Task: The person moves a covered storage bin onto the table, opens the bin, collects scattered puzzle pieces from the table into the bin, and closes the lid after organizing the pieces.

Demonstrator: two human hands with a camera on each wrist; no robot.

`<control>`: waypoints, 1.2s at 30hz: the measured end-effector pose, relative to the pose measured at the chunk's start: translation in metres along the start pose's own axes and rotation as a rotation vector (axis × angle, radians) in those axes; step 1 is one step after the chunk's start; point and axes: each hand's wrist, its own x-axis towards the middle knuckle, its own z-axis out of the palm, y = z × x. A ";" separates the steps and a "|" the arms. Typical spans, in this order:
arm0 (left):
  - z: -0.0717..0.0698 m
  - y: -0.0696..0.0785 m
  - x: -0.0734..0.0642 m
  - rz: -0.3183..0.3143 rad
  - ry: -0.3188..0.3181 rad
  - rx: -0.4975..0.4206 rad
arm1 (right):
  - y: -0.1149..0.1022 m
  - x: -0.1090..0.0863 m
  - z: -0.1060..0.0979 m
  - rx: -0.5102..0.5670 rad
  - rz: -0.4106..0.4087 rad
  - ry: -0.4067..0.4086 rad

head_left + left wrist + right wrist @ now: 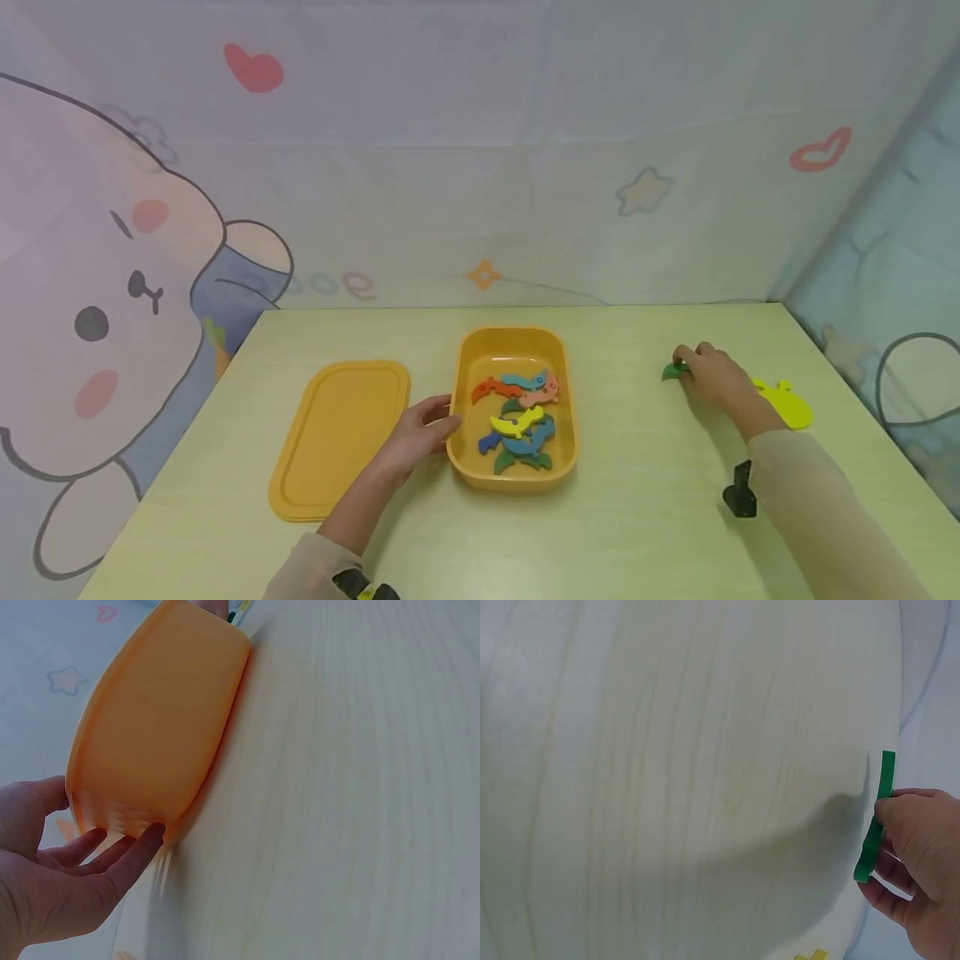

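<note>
A yellow plastic box (512,482) stands mid-table, holding several flat animal-shaped pieces in orange, blue, pink, yellow and green, such as the yellow piece (517,422). My left hand (420,433) holds the box by its left side; in the left wrist view the thumb lies at the rim and the fingertips meet the outer wall. Over on the right, my right hand (716,379) pinches a green piece (877,817) between thumb and fingers. The green piece's outline is partly hidden by the hand; in the right wrist view it appears edge-on.
To the left of the box lies its yellow lid (341,442), flat on the table (622,533). A bright yellow flat piece (791,408) sits beyond the right wrist, partly covered by it. A printed cloth (420,183) hangs behind the table.
</note>
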 end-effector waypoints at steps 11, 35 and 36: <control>0.001 0.002 -0.001 -0.014 0.013 0.013 | -0.018 0.005 -0.008 -0.032 -0.104 0.056; 0.002 0.004 -0.002 -0.019 0.011 0.009 | -0.071 0.023 -0.026 -0.096 -0.261 0.091; 0.002 0.003 -0.002 -0.019 0.010 0.011 | -0.074 0.024 -0.027 -0.100 -0.271 0.094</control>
